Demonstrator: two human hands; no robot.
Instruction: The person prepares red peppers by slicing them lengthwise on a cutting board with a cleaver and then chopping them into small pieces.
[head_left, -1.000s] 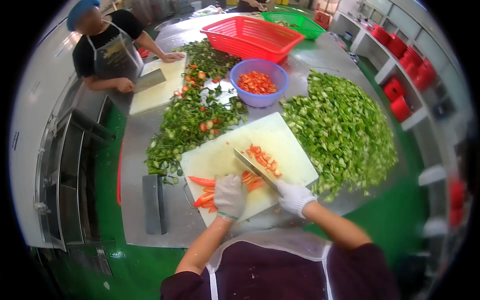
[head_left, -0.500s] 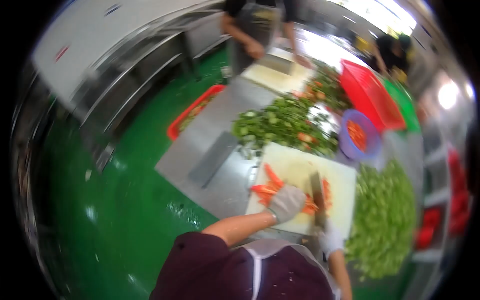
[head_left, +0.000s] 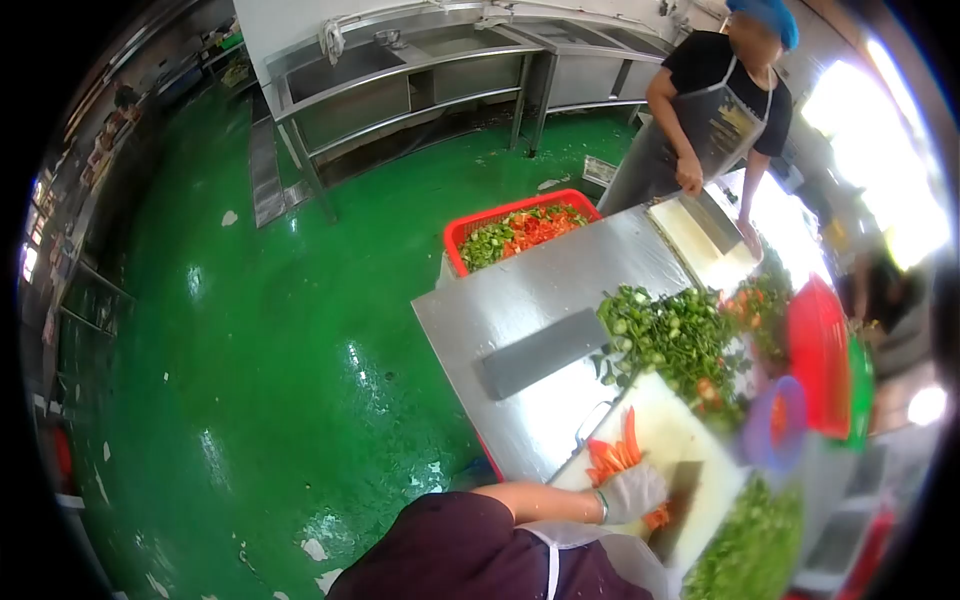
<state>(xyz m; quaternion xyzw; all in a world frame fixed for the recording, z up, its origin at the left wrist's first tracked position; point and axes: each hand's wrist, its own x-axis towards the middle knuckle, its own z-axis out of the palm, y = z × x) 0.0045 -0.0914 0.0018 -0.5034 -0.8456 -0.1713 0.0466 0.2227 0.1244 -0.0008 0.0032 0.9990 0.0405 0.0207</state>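
My left hand (head_left: 635, 493), in a pale glove, curls over long orange-red vegetable strips (head_left: 614, 455) and holds them on a white cutting board (head_left: 710, 478). Their ends fan out on its left side, and cut bits (head_left: 657, 517) show by its fingers. Close to its right stands the broad blade of a knife (head_left: 682, 500), blurred. The knife's handle and my right hand cannot be seen; the apron and the lower edge of the view are there.
Cut greens (head_left: 675, 335) lie beyond the board, paler greens (head_left: 750, 545) to its right. A grey block (head_left: 545, 352) rests on the steel table (head_left: 470, 330). Nearby are a purple bowl (head_left: 775, 425), red baskets (head_left: 520, 215) (head_left: 818, 355), and a co-worker (head_left: 715, 110) with a cleaver.
The view has swung left, so the table and board appear further right and lower. My right hand has gone out of sight. My left hand stays on the strips.
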